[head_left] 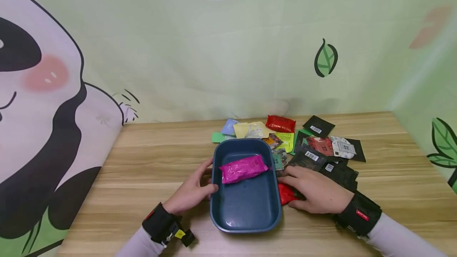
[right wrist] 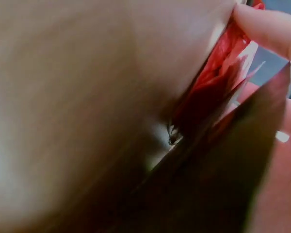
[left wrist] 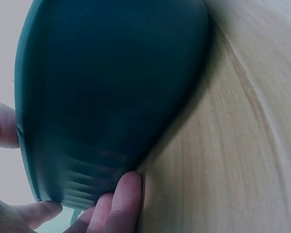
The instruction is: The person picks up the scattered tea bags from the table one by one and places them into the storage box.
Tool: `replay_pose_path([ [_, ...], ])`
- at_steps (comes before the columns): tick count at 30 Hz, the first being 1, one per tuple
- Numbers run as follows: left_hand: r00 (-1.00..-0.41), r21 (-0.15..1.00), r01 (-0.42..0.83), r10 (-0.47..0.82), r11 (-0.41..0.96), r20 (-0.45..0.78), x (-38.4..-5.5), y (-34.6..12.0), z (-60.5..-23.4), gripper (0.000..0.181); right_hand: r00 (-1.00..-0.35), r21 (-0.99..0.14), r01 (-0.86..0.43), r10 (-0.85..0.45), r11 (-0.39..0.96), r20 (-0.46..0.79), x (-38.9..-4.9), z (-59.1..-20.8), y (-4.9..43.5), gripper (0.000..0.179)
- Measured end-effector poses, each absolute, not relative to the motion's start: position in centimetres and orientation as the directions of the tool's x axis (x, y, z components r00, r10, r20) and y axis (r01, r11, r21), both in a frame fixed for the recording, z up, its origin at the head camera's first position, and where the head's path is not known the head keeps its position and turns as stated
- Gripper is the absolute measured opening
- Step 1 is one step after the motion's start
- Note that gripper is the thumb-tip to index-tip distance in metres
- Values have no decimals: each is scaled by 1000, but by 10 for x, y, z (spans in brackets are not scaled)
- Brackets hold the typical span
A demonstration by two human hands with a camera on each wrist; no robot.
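A dark blue plastic basin [head_left: 245,209] stands on the table with a shiny pink packet [head_left: 244,168] lying inside it. My left hand [head_left: 192,189] grips the basin's left side, thumb at the rim and fingers against the ribbed outer wall [left wrist: 111,87]. Just right of the basin, my right hand [head_left: 315,189] bends over a red packet [head_left: 287,193]. In the right wrist view the thumb lies on the end of that red packet [right wrist: 218,63], with other fingers behind it. Dark packets [right wrist: 199,179] fan out beside the palm, and the palm covers part of the pile.
Behind and right of the basin spreads a loose pile: black packets [head_left: 339,173] with labels, a white patterned packet [head_left: 343,147], a yellow packet [head_left: 285,141], a pale yellow one [head_left: 251,130] and a red one [head_left: 280,123]. A printed cloth backdrop [head_left: 221,58] rises at the table's [head_left: 150,158] far edge.
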State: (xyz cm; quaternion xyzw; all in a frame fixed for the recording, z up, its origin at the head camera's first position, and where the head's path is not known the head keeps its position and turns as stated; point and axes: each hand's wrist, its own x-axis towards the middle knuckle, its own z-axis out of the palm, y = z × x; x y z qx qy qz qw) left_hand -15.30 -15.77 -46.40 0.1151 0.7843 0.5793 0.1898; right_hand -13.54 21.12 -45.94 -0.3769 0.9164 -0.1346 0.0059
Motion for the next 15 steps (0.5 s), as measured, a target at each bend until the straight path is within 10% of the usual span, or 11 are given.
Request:
replay_pose_path([
  [15, -898, 952, -39, 407, 303, -167, -152, -158, -463, 81, -751, -334, -648, -647, 684, 131, -144, -429, 225, 54],
])
